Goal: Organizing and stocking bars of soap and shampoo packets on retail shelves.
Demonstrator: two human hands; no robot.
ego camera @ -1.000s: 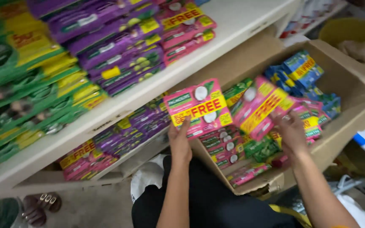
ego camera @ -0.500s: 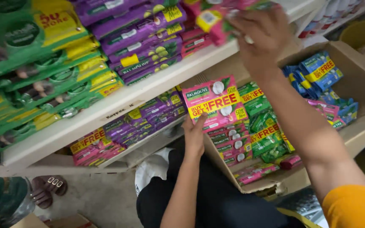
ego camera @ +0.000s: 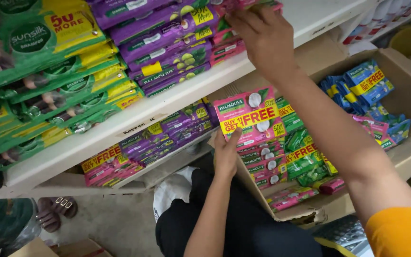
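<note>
Two hands: both gripping pink sachet strips.
Left hand (ego camera: 225, 154): pinches pink sachet strip (ego camera: 250, 115), box's 9 o'clock edge.
Right hand (ego camera: 262, 38): closed on pink sachets (ego camera: 255, 4), upper shelf (ego camera: 177, 97).
Handling: probably light, floppy, slick; grip edges.

Green sachet packs (ego camera: 48, 90) upper shelf left; blue packs (ego camera: 362, 85) in carton corner

The right hand (ego camera: 262, 35) is raised high, its arm stretched up and forward from an orange sleeve at the lower right, forearm bare. Its fingers are curled and pinched together at the top, back of the hand facing the camera. The left hand (ego camera: 227, 152) sits much lower, below and slightly left of the right one, forearm rising from below, fingers closed and thumb pointing up in a grip.
</note>
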